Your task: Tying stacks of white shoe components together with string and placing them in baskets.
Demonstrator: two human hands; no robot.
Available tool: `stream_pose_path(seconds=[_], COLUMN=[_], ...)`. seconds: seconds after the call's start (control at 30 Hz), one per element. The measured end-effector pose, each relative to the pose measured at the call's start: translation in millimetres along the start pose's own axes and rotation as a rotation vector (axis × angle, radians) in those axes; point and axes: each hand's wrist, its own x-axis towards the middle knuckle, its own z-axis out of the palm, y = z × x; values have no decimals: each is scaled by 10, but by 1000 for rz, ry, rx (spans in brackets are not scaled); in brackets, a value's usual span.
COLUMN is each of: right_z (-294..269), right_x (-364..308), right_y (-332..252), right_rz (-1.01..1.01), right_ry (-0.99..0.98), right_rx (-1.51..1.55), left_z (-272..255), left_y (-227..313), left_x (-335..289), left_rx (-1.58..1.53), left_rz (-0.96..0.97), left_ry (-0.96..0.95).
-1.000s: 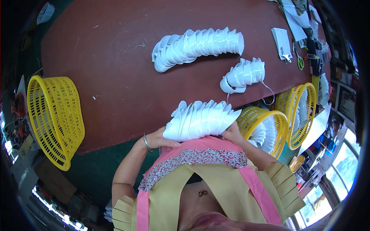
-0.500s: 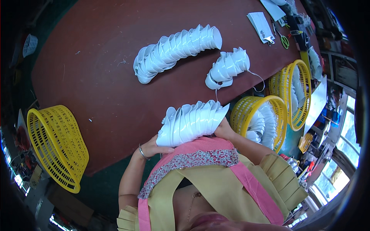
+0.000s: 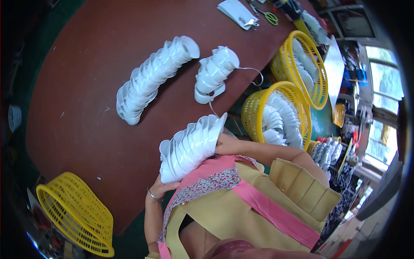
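A stack of nested, glossy white curved pieces (image 3: 189, 149) lies lengthwise between my hands, close against my body at the table's edge. My left hand (image 3: 165, 185) grips its lower left end, the thumb showing along the near side. At the upper right end my right hand (image 3: 225, 144) holds the stack from behind, its fingers partly hidden. Beyond it on the table are a long stack of the same white pieces (image 3: 153, 77) and a shorter stack (image 3: 214, 71) with a thin white strip trailing from it.
The dark red table (image 3: 77, 112) carries thread scraps. At its right stand a near yellow basket (image 3: 254, 114) and a farther yellow basket (image 3: 319, 93), both holding white stacks. Another yellow basket (image 3: 77, 216) is at the lower left. Green-handled scissors (image 3: 271, 18) lie by a white packet (image 3: 237, 13).
My view has swung to the right, so the table and baskets appear shifted and turned. Both hands still hold the white stack, which now looks more steeply tilted.
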Motion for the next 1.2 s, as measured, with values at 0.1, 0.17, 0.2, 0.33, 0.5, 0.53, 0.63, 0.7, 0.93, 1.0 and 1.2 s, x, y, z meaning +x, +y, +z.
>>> stream_pose_path(seconds=[0.1,0.17,0.2,0.33,0.5,0.53,0.63,0.7,0.93,1.0,1.2], right_z=[29,31,28,-8,-106,-104,-136,-148,-197,-182,-220], right_x=[33,27,28,50,82,87,116,187,334,344,316], right_y=[95,105,108,78,139,111,24,-45,-260,-314,-429], right_rz=[-97,-75,-48,46,99,111,148,173,251,260,295], right_ry=[-23,-24,-36,-78,-192,-179,-139,-115,-57,-57,-46], right_rx=[2,-10,-22,109,117,104,65,37,-67,-107,-223], left_z=[-17,-4,12,54,41,41,41,41,101,107,167], left_y=[-25,-16,-3,23,53,64,77,87,37,-7,-20], left_x=[22,25,30,48,71,82,85,85,9,19,38], left_rx=[-7,1,-5,25,38,33,59,38,16,-29,-112], left_rz=[6,17,11,2,-40,-40,-35,-37,-57,-35,33], left_ry=[-13,-1,11,-3,-7,-14,1,9,48,33,-40])
